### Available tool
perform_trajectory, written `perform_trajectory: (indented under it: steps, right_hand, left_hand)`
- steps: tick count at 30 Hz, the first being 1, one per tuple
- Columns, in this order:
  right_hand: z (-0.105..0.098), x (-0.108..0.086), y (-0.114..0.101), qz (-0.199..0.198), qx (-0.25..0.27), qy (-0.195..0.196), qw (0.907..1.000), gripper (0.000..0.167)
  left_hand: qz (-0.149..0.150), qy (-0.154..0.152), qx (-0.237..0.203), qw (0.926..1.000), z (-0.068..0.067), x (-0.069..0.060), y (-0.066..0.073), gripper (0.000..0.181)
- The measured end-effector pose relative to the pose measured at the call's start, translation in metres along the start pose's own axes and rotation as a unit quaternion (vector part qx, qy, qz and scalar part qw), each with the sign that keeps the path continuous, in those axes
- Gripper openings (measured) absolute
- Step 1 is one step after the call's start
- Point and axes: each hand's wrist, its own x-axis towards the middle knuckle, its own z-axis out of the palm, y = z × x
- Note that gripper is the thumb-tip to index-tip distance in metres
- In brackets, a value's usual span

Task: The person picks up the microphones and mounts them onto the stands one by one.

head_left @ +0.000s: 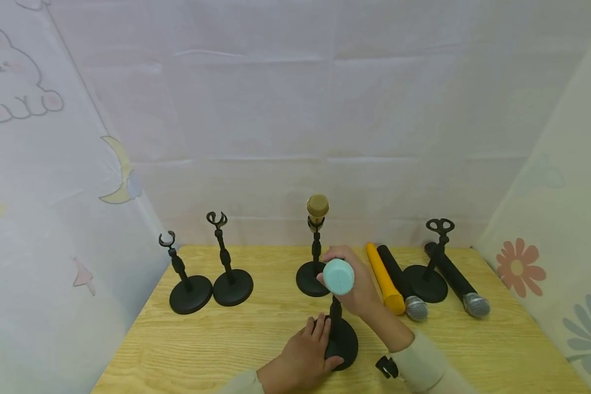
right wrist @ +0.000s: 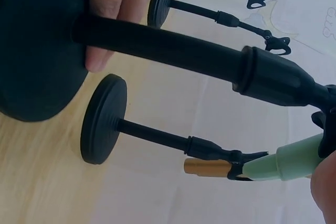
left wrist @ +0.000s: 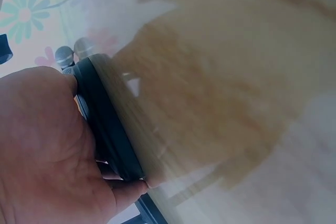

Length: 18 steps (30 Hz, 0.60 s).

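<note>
My left hand grips the round base of a black microphone stand on the table; the left wrist view has thumb and fingertips at the rim of the base. Above that stand, my right hand holds a mint-green microphone, seen from its rounded end. In the right wrist view its tapered handle runs beside the stand's clip; how far it sits in the clip is partly hidden. Just behind, a gold microphone rests upright in another black stand.
Two bare stands are at the left. On the right lie an orange microphone, a black microphone and another black microphone, around a bare stand. A small black object is by the right sleeve.
</note>
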Motion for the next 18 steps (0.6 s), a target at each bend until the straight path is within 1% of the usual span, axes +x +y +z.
perform_trajectory:
  steps: [3,7,10,13,18]
  right_hand:
    - [0.0032,-0.0035,-0.0003,0.006,-0.007,0.007,0.9999,0.055]
    - [0.0061,-0.0051,-0.0005,0.027,-0.017,0.001,0.9995,0.065]
    - [0.0071,-0.0063,-0.0003,0.039,-0.039,-0.001,0.9985,0.068]
    - [0.0079,-0.0077,0.0009,0.041,-0.052,-0.001,0.9978,0.069]
    - [0.0103,-0.0097,0.0030,0.044,-0.052,0.014,0.9976,0.066]
  left_hand:
    - [0.003,-0.004,0.000,1.0000,-0.0032,-0.0008,0.0006,0.083]
    - [0.003,-0.003,0.006,1.0000,-0.0071,-0.0022,0.0004,0.083]
    - [0.004,0.000,0.011,0.9999,-0.0064,-0.0025,0.0006,0.083]
    - [0.003,-0.002,0.014,0.9999,-0.0058,-0.0019,0.0004,0.084]
    - [0.013,0.008,0.016,0.9998,-0.0034,-0.0009,-0.0009,0.084]
